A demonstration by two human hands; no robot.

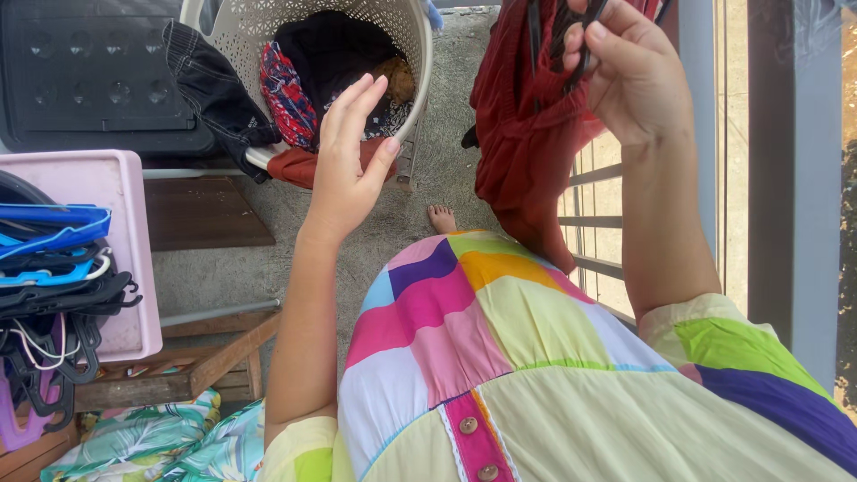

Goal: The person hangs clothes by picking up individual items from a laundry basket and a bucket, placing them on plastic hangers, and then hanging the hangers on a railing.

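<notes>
Pinching a black hanger (571, 36) under a red garment (522, 134) with right hand (629, 76); left hand (348, 156) spread empty above laundry basket (415, 54).

Laundry basket (412, 54) w/ clothes ahead, hangers (54, 295) on tray (125, 259) at left, garment (522, 134) in right hand (629, 76), railing (594, 223) behind it

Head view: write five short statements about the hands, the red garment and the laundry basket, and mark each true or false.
1. The right hand grips the red garment along with something dark. True.
2. The left hand holds a blue hanger. False: it is open and holds nothing.
3. The laundry basket is empty. False: dark and patterned clothes lie in it.
4. Hangers lie piled on the pink tray at the left. True.
5. The red garment lies on the floor. False: it hangs from the right hand.
</notes>
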